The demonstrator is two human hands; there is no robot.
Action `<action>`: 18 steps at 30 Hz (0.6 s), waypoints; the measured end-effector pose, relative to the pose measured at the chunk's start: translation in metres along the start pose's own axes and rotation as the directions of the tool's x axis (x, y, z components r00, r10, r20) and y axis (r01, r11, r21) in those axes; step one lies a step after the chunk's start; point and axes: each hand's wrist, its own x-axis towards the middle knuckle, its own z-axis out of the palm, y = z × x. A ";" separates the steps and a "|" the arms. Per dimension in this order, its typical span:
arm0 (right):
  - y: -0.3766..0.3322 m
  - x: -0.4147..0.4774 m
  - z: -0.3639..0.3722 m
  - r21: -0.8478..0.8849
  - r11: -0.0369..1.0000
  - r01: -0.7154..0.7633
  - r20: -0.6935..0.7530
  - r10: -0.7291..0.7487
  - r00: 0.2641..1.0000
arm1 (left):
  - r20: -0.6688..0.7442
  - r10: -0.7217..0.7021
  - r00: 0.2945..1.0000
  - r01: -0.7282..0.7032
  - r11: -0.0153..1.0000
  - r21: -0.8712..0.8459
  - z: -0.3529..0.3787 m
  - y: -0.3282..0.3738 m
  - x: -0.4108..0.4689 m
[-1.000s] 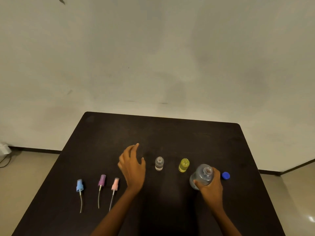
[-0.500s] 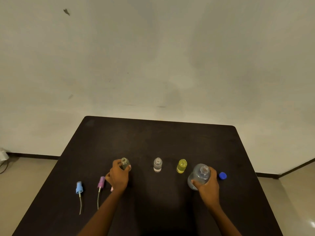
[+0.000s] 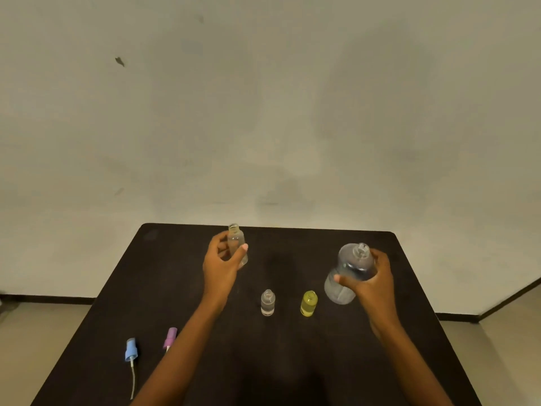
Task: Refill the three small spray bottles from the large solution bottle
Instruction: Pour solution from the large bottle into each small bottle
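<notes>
- On table (image 3: 292,361): centre small bottle (image 3: 268,303), second small bottle (image 3: 308,303) just right of it.
- Behind-left, above table: third small bottle (image 3: 236,240) in left hand (image 3: 219,265).
- Right, above table: large bottle (image 3: 351,265) in right hand (image 3: 371,285).
- Front-left: outer spray head (image 3: 131,350), inner spray head (image 3: 170,337) to its right.

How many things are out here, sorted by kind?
Small bottles: 3, held bottle in left hand, clear bottle, yellow bottle on table
Large bottle: 1, in right hand
Spray tops in view: 2, blue spray top, purple spray top
Total: 6
</notes>
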 end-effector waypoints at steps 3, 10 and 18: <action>-0.039 0.009 -0.002 0.059 0.994 0.087 0.007 -0.088 0.996 | 0.054 0.026 0.998 -0.022 0.997 -0.074 0.008 0.038 -0.001; -0.115 0.029 -0.005 0.011 0.949 0.314 -0.093 -0.312 0.946 | 0.185 0.095 0.978 -0.052 0.974 -0.223 0.014 0.122 -0.016; -0.178 0.029 0.003 -0.236 0.789 0.568 -0.202 -0.611 0.765 | 0.326 0.190 0.926 -0.130 0.971 -0.199 0.015 0.177 -0.038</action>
